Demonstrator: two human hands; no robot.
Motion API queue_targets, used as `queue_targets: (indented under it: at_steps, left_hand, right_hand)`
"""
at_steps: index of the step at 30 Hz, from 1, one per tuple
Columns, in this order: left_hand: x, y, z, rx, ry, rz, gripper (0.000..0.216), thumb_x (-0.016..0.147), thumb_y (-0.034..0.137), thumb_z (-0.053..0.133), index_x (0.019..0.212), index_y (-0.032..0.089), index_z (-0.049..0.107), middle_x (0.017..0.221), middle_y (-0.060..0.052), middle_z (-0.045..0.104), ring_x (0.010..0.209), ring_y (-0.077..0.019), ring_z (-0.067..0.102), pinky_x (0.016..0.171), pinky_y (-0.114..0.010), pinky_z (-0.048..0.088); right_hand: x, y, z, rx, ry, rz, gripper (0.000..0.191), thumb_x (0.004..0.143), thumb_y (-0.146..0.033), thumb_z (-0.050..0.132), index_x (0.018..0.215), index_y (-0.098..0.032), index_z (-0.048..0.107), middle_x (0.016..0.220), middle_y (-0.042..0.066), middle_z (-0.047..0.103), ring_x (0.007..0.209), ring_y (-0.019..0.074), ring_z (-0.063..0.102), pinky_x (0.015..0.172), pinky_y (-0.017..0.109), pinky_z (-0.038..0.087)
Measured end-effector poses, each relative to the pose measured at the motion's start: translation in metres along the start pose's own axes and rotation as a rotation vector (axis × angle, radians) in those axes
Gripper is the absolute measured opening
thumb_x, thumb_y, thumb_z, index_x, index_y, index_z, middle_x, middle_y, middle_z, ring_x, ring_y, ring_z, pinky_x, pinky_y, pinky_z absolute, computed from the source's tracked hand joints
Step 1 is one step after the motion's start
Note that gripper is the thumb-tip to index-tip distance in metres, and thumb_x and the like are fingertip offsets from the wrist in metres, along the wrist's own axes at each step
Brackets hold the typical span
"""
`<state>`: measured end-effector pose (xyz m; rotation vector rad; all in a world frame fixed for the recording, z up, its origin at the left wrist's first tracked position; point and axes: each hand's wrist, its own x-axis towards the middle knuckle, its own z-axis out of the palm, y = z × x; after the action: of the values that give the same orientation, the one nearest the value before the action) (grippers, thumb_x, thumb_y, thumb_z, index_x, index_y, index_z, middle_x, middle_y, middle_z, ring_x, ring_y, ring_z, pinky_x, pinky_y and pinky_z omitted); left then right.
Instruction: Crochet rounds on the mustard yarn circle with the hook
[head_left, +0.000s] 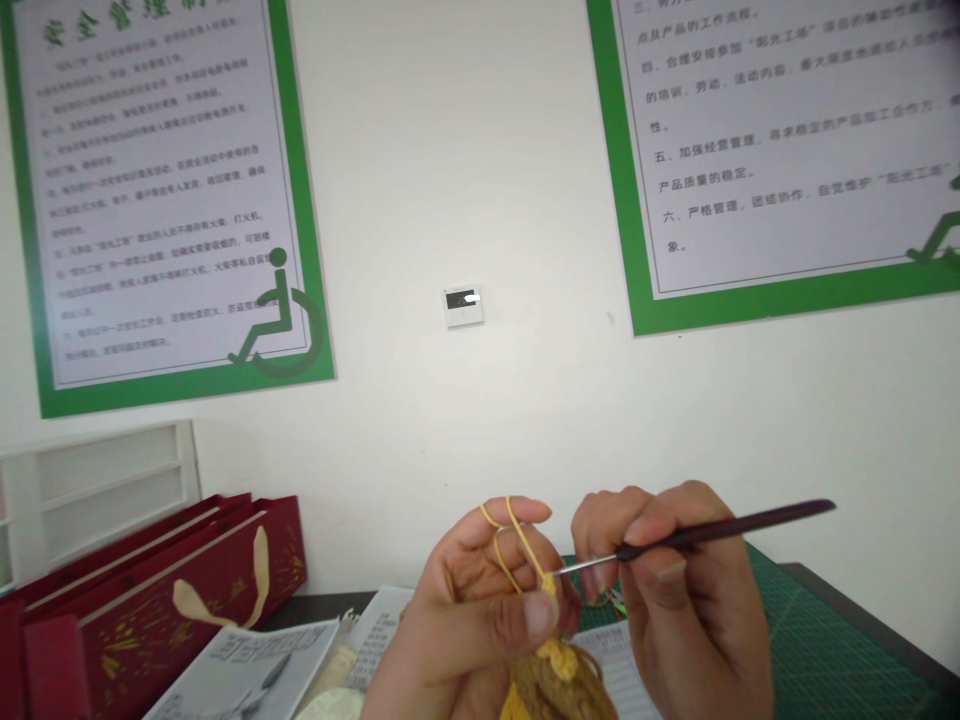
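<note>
My left hand [472, 610] is closed, pinching a yellow crocheted piece [559, 680] between thumb and fingers, with yellow yarn [514, 540] looped over the index and middle fingers. My right hand [690, 600] is closed around a dark-handled crochet hook [720, 530]. The hook's metal tip meets the yarn by my left thumb. The lower part of the crocheted piece runs out of view at the bottom edge.
Red gift bags [150, 590] with cream handles stand at the left. Printed papers [247, 670] lie on the dark table, a green cutting mat [825, 650] at the right. Two green-framed posters [165, 190] and a small wall controller [463, 305] hang on the white wall.
</note>
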<state>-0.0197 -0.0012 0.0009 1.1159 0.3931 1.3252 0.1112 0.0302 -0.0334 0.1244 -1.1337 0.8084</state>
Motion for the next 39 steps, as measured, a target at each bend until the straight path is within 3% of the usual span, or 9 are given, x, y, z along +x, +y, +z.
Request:
queue_targets:
  at_steps: [8,12,15,18,21,27,31,39]
  left_hand:
    - [-0.002,0.0,0.0,-0.024,-0.026,-0.041,0.031,0.063,0.011,0.089,0.091,0.02,0.081,0.068,-0.004,0.069,0.069,-0.0181,0.062,0.068,-0.029,0.046]
    - [-0.002,-0.002,0.008,0.103,0.082,0.101,0.027,0.064,0.015,0.095,0.088,0.021,0.083,0.07,-0.004,0.075,0.07,-0.0183,0.068,0.071,-0.029,0.051]
    - [-0.001,-0.005,0.012,0.201,0.221,0.222,0.029,0.064,0.018,0.098,0.09,0.023,0.085,0.068,-0.003,0.076,0.067,-0.0157,0.068,0.068,-0.025,0.052]
    - [0.0,-0.008,0.012,0.245,0.325,0.239,0.035,0.062,0.018,0.098,0.094,0.023,0.085,0.073,-0.002,0.074,0.071,-0.0159,0.067,0.068,-0.024,0.054]
    - [0.001,-0.009,0.011,0.261,0.336,0.235,0.037,0.062,0.019,0.098,0.096,0.023,0.085,0.074,-0.003,0.073,0.073,-0.017,0.068,0.07,-0.026,0.056]
    - [0.0,-0.006,0.009,0.286,0.306,0.184,0.035,0.064,0.02,0.097,0.096,0.021,0.086,0.079,-0.006,0.077,0.072,-0.0179,0.069,0.068,-0.027,0.056]
    - [0.0,-0.006,0.009,0.268,0.318,0.189,0.03,0.063,0.017,0.097,0.091,0.021,0.087,0.071,-0.003,0.075,0.065,-0.0126,0.065,0.063,-0.021,0.052]
    - [0.002,-0.005,0.009,0.26,0.317,0.206,0.03,0.061,0.015,0.097,0.089,0.019,0.087,0.068,-0.002,0.075,0.063,-0.0115,0.064,0.061,-0.019,0.052]
  right_hand:
    - [0.006,-0.003,-0.004,0.164,-0.035,0.25,0.022,0.108,-0.039,0.051,0.091,-0.027,0.059,0.069,-0.003,0.058,0.062,0.0132,0.052,0.057,0.026,0.045]
    - [0.01,0.0,-0.004,0.183,-0.048,0.424,0.028,0.105,-0.041,0.057,0.083,-0.024,0.056,0.065,-0.005,0.057,0.057,0.0103,0.049,0.058,0.023,0.045]
    - [0.012,0.005,-0.005,0.076,-0.09,0.357,0.019,0.097,-0.036,0.073,0.088,-0.025,0.06,0.076,-0.003,0.064,0.067,0.0115,0.058,0.065,0.023,0.049]
    - [0.012,0.008,-0.008,-0.06,-0.142,0.199,0.013,0.094,-0.028,0.076,0.092,-0.027,0.064,0.091,-0.001,0.071,0.086,0.0147,0.067,0.078,0.027,0.054]
    - [0.011,0.008,-0.011,-0.105,-0.145,0.144,0.007,0.1,-0.029,0.069,0.096,-0.029,0.062,0.092,-0.002,0.074,0.089,0.015,0.07,0.082,0.028,0.055]
    - [0.012,0.008,-0.017,-0.039,-0.093,0.203,0.008,0.103,-0.036,0.062,0.099,-0.03,0.059,0.09,-0.003,0.075,0.087,0.0148,0.071,0.081,0.028,0.054]
    - [0.016,0.006,-0.021,-0.047,-0.11,0.198,0.009,0.104,-0.037,0.061,0.099,-0.03,0.059,0.089,-0.001,0.077,0.085,0.0167,0.071,0.082,0.031,0.053]
    - [0.021,-0.004,-0.028,-0.178,-0.187,0.059,0.008,0.106,-0.038,0.057,0.102,-0.031,0.057,0.087,0.0,0.077,0.082,0.0186,0.071,0.079,0.035,0.054]
